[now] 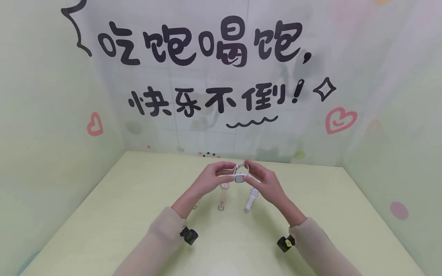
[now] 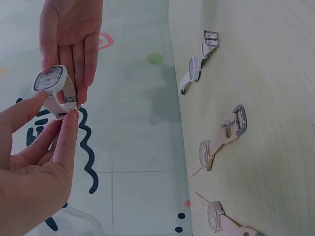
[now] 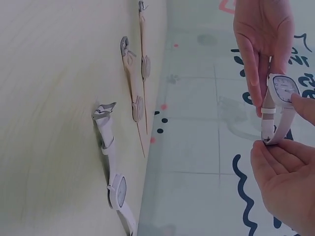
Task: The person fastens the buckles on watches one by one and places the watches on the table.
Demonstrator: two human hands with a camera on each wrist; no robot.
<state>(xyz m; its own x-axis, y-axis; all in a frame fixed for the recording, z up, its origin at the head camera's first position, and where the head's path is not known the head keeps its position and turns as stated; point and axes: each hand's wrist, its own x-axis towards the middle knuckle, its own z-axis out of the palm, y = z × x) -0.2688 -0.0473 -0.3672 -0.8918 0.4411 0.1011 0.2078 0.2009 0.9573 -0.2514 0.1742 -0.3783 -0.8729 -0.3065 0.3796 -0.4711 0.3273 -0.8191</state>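
Observation:
Above the table, both hands hold a white wristwatch (image 1: 239, 178) between them, its strap buckled into a loop. My left hand (image 1: 211, 179) pinches one side, thumb at the case and fingers at the strap, as the left wrist view shows. On the opposite side, my right hand (image 1: 265, 181) grips it with the thumb on the case edge and fingers by the strap. The squarish dial (image 3: 285, 88) faces upward. Below lie a second white watch (image 1: 253, 198), a pink watch (image 1: 222, 196) and another pinkish watch (image 2: 214, 216), mostly hidden behind the left arm in the head view.
The pale yellow table (image 1: 138, 184) ends at a printed back wall (image 1: 193, 134) with large black lettering. Side walls stand at left and right. A small black camera is strapped at each wrist.

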